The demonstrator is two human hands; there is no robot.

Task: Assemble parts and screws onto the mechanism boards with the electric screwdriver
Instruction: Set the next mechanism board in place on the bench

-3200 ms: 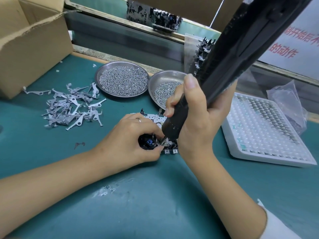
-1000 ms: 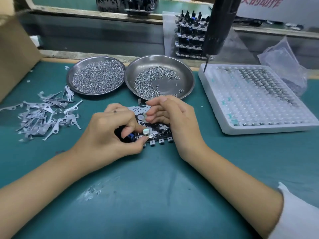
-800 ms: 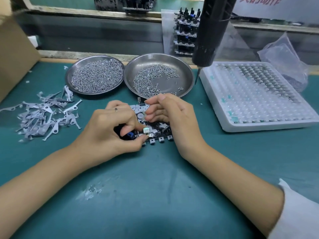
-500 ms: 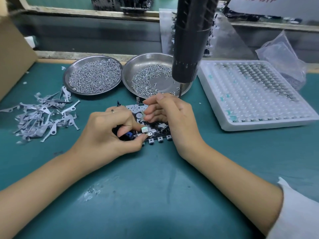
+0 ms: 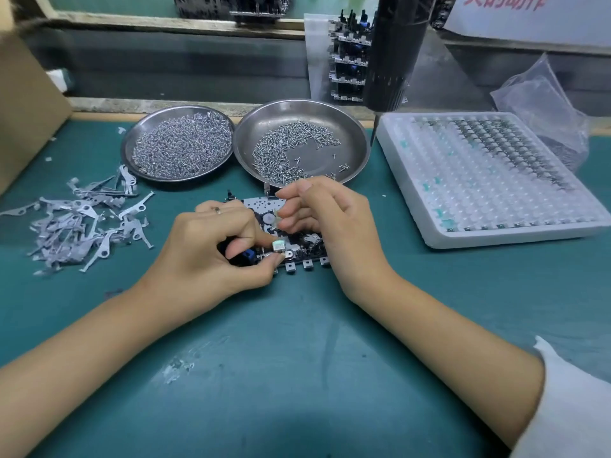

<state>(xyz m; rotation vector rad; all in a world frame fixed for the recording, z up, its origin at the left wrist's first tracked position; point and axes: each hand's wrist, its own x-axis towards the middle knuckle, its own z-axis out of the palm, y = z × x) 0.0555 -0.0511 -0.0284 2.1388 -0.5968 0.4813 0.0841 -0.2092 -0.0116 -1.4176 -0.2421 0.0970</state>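
Observation:
A black and silver mechanism board (image 5: 299, 249) lies flat on the green mat at the centre. My left hand (image 5: 211, 252) rests on its left end and pinches a small silver square part (image 5: 278, 245) between thumb and forefinger. My right hand (image 5: 330, 223) curls over the board's right half with fingertips bunched; what it holds is hidden. The black electric screwdriver (image 5: 391, 57) hangs free above the back of the bench, held by neither hand, bit pointing down.
Two steel dishes of screws (image 5: 180, 143) (image 5: 350, 127) stand behind the board. A pile of flat metal levers (image 5: 79, 223) lies left. A white cell tray of small parts (image 5: 489, 173) sits right, a plastic bag (image 5: 542, 104) beyond it. Stacked boards (image 5: 347, 57) stand at the back.
The right hand let go of the screwdriver, which has swung back to the right and hangs free. Both hands have stayed on the board, the left still pinching the silver part.

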